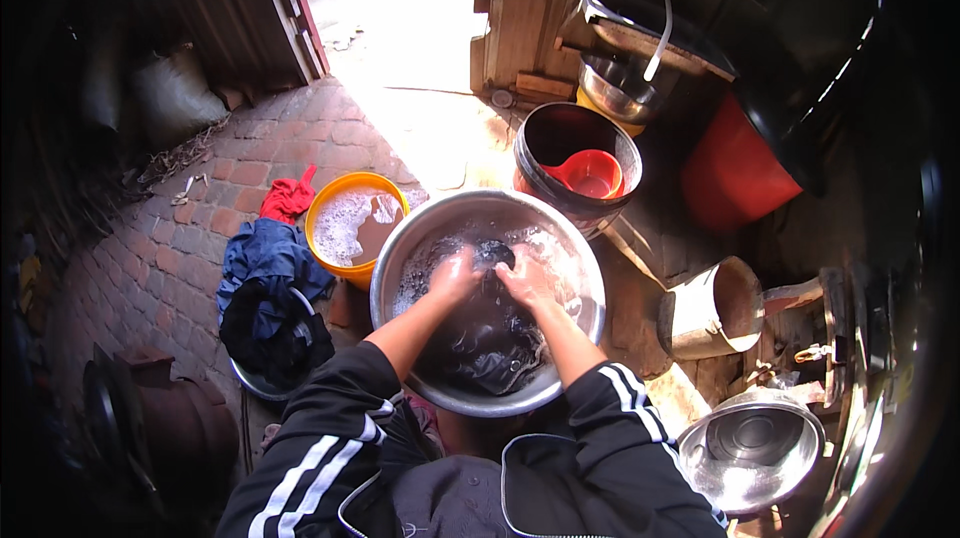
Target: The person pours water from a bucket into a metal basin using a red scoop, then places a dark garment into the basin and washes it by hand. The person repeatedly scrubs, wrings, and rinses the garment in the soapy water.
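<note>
Both my hands are inside a large metal basin (590, 268) of murky, sudsy water. My left hand (456, 274) grips one side of a wet dark garment (491, 358), and my right hand (527, 277) grips it close by, with a bunched part between them. The rest of the cloth lies half under water towards me. Left of the basin stands a yellow bucket (319, 209) of foamy water. Farther left, blue clothing (262, 257) and black clothing (259, 335) are heaped over a smaller metal basin (259, 388), beside a red cloth (289, 197) on the bricks.
A black bucket (529, 163) holding a red dipper (592, 172) stands behind the basin at the right. Farther right are a red container (739, 170), a tipped metal bucket (686, 313) and a shiny empty basin (750, 455). A rusty metal object (187, 418) stands at lower left.
</note>
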A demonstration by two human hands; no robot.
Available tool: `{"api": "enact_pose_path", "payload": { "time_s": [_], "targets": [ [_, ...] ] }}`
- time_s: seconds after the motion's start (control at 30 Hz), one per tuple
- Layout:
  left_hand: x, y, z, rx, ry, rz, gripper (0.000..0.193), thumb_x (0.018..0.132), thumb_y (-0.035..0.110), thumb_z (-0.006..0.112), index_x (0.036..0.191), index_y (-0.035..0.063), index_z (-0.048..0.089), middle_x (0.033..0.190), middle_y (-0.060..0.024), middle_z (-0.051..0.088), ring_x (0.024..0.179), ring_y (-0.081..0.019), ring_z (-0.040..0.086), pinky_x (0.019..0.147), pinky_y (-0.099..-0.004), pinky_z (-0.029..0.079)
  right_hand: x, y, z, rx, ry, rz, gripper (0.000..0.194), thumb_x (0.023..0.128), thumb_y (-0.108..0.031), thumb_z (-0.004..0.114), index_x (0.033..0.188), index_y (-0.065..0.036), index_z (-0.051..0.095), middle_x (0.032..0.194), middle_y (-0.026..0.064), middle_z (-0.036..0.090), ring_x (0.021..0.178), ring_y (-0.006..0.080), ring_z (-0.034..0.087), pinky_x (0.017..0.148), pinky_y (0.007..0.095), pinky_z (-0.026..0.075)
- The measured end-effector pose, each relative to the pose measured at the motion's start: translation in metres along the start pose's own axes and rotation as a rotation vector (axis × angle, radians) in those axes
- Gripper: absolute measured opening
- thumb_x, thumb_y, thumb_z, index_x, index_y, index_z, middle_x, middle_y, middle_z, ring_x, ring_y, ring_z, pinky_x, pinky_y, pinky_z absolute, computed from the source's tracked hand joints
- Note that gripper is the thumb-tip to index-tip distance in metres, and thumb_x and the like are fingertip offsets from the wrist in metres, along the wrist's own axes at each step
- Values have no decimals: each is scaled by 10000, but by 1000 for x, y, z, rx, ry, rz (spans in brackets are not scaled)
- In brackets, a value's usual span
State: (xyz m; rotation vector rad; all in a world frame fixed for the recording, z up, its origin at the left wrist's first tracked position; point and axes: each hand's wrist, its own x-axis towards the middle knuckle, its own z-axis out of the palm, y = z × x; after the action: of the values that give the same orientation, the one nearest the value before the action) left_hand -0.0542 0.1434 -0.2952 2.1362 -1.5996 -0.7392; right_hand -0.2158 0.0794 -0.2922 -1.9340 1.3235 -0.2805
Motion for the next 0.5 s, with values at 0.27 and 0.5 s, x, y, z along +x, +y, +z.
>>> {"api": "enact_pose_path", "payload": {
  "time_s": [0.27, 0.5],
  "targets": [
    [-32, -10, -57, -705, -200, -5, 669, 660, 26, 598, 1305, 24, 418, 1190, -125, 517, 1052, -189, 510, 877, -280, 428, -26, 3, -67, 602, -56, -51, 137, 802, -112, 676, 869, -40, 580, 806, -21, 582, 735, 63, 513, 684, 226, 419],
    [-87, 4, -90, -821, -260, 138, 568, 703, 70, 604, 1254, 72, 466, 1084, -56, 520, 1007, -129, 487, 883, -259, 404, -51, -55, -117, 1161, -131, -67, 201, 883, -123, 563, 1073, -58, 547, 950, 22, 625, 808, 111, 613, 631, 281, 528]
  ]
}}
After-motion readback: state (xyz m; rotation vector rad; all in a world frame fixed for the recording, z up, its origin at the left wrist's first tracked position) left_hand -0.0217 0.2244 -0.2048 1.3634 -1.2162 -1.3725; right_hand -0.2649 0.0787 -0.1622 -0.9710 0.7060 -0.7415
